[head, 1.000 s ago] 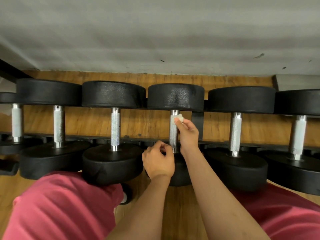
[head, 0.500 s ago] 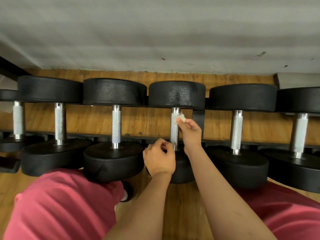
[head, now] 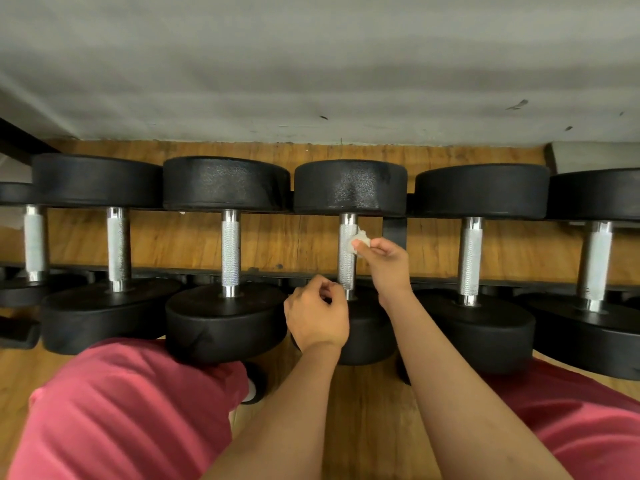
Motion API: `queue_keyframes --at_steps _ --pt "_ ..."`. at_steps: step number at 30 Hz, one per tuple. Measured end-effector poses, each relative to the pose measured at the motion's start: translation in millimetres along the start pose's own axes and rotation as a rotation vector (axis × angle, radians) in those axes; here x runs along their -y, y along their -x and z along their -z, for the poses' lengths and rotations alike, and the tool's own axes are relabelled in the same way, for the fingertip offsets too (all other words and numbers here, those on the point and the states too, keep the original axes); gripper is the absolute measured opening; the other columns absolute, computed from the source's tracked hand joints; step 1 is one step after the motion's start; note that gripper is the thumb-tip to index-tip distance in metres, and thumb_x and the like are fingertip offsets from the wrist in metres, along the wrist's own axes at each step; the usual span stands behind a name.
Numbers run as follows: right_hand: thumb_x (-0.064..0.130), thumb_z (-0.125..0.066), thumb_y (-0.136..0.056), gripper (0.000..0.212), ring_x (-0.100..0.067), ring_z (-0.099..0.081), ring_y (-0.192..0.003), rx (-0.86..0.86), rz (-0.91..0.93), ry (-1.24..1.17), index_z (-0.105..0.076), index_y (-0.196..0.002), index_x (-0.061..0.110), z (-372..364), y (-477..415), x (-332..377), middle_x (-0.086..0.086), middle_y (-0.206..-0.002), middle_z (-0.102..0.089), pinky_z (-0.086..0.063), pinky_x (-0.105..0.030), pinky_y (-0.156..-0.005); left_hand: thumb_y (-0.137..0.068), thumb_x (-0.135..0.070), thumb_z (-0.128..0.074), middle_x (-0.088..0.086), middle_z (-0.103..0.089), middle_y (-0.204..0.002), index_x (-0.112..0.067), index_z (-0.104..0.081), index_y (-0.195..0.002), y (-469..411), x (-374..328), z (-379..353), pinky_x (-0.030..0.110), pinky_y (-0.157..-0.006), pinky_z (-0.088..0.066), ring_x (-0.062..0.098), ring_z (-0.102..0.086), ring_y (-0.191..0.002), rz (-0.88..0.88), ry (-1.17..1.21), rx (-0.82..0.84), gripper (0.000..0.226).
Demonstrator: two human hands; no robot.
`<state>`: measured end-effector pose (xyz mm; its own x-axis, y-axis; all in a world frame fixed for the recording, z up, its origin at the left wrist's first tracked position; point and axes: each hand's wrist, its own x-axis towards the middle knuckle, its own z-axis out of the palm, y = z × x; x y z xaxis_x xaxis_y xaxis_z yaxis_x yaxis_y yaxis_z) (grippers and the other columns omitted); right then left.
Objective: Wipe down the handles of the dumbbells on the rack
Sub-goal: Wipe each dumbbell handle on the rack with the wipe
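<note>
Several black dumbbells with knurled silver handles lie side by side on a low black rack (head: 194, 271). My right hand (head: 384, 265) pinches a small white wipe (head: 358, 242) and presses it against the upper right side of the middle dumbbell's handle (head: 346, 261). My left hand (head: 317, 315) hovers just left of that handle's lower end, over the near black weight head (head: 367, 334), with its fingers curled and the fingertips together; I see nothing in it.
Neighbouring handles stand at left (head: 230, 251) and right (head: 469, 258). A grey wall (head: 311, 64) rises behind the rack. Wooden floor (head: 367, 410) lies between my knees in red shorts (head: 121, 410). A black rack upright (head: 394, 230) stands just behind my right hand.
My right hand with the wipe has slid slightly down the handle. My left hand stays near the handle's lower end. The view has shifted slightly.
</note>
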<state>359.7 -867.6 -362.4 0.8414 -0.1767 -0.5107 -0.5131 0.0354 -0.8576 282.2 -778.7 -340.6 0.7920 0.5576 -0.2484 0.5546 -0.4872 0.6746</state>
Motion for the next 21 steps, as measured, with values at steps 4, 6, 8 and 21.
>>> queue_keyframes --at_steps 4,6,8,21 --pt "0.017 -0.072 -0.085 0.014 0.003 -0.061 -0.083 0.076 -0.035 0.01 -0.07 -0.094 0.007 -2 1 1 0.005 -0.087 -0.071 -0.036 -0.011 -0.073 -0.09 -0.027 -0.058 -0.009 -0.059 -0.072 -0.023 -0.062 -0.075 0 0 0 0.033 -0.083 -0.042 0.006 -0.042 -0.075 -0.006 -0.007 -0.002 0.017" --pt "0.017 -0.072 -0.085 0.018 -0.004 -0.062 -0.08 0.062 -0.009 0.04 -0.07 -0.091 0.0 3 -3 2 -0.005 -0.085 -0.072 -0.038 -0.015 -0.074 -0.09 -0.028 -0.058 -0.01 -0.058 -0.072 -0.023 -0.061 -0.075 1 0 0 0.032 -0.082 -0.042 0.008 -0.044 -0.078 -0.006 -0.009 -0.001 0.017" --pt "0.017 -0.071 -0.086 0.022 -0.01 -0.06 -0.079 0.039 0.002 0.063 -0.068 -0.087 -0.005 7 -4 1 -0.014 -0.086 -0.07 -0.041 -0.021 -0.076 -0.09 -0.028 -0.058 -0.01 -0.058 -0.072 -0.023 -0.061 -0.075 0 -1 0 0.032 -0.081 -0.042 0.008 -0.043 -0.079 -0.006 -0.009 0.002 0.016" --pt "0.018 -0.075 -0.082 0.008 -0.001 -0.064 -0.082 0.162 0.048 0.207 -0.068 -0.082 0.014 10 -2 1 0.004 -0.086 -0.071 -0.041 -0.013 -0.072 -0.09 -0.028 -0.057 -0.009 -0.059 -0.072 -0.023 -0.061 -0.074 -1 2 -1 0.031 -0.08 -0.04 0.01 -0.046 -0.078 -0.003 -0.006 0.005 0.018"
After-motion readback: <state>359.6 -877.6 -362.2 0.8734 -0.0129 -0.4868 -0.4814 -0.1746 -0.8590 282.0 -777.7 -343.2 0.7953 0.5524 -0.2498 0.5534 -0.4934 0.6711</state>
